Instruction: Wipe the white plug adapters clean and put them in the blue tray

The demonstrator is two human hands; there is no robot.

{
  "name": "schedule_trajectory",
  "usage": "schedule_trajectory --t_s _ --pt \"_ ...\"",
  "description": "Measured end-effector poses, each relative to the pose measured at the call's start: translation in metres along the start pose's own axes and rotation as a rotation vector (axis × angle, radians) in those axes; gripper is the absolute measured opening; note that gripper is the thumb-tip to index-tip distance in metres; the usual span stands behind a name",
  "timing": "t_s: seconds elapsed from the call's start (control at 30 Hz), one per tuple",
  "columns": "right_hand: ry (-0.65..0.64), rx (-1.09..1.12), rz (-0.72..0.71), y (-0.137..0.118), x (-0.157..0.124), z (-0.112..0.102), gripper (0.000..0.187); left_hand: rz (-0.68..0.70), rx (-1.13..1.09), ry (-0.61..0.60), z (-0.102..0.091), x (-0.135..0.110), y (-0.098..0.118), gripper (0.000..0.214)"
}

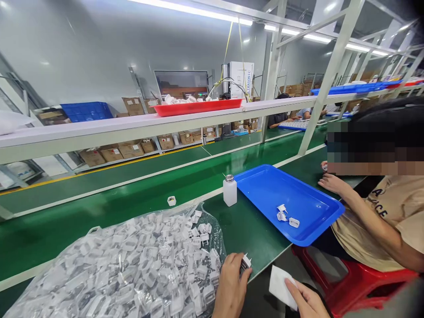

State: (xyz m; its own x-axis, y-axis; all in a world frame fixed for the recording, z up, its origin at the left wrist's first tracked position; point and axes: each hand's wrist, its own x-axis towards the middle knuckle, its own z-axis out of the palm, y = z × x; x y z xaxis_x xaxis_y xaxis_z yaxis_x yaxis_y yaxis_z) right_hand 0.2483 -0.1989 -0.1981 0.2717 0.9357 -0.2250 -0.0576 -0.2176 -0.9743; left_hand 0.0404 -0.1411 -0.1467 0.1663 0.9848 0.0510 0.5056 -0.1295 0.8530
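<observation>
My left hand (231,285) is closed around a small white plug part (245,261) with metal prongs, at the right edge of a clear plastic bag (126,265) heaped with several like white plug parts. My right hand (306,300) lies low at the table's front edge, its fingers pinching a white cloth (281,286). A blue tray (265,187) to the right of the bag holds three loose white parts (285,215).
A small white bottle (229,191) with a metal cap stands left of the tray. One loose part (171,201) sits on the green belt. A seated co-worker (380,221) on a red stool (357,278) is at right. A red tray (198,107) rests on the overhead shelf.
</observation>
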Motion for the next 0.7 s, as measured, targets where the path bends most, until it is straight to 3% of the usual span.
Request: schedule_trajectory --t_s 0.23,0.43,0.6,0.7 --pt "0.101 0.189 -0.022 -0.026 -0.026 0.031 0.056 0.125 -0.549 0.129 0.012 -0.028 0.025 0.034" --pt "-0.067 0.387 0.066 -0.034 -0.038 0.053 0.047 0.308 -0.221 0.456 0.014 -0.058 0.032 0.038" --pt "-0.162 0.387 0.11 -0.037 -0.044 0.061 0.054 0.309 -0.204 0.487 0.015 -0.067 0.031 0.037" --pt "-0.122 0.276 0.048 -0.042 -0.054 0.061 0.06 0.273 -0.233 0.504 0.013 -0.069 0.038 0.033"
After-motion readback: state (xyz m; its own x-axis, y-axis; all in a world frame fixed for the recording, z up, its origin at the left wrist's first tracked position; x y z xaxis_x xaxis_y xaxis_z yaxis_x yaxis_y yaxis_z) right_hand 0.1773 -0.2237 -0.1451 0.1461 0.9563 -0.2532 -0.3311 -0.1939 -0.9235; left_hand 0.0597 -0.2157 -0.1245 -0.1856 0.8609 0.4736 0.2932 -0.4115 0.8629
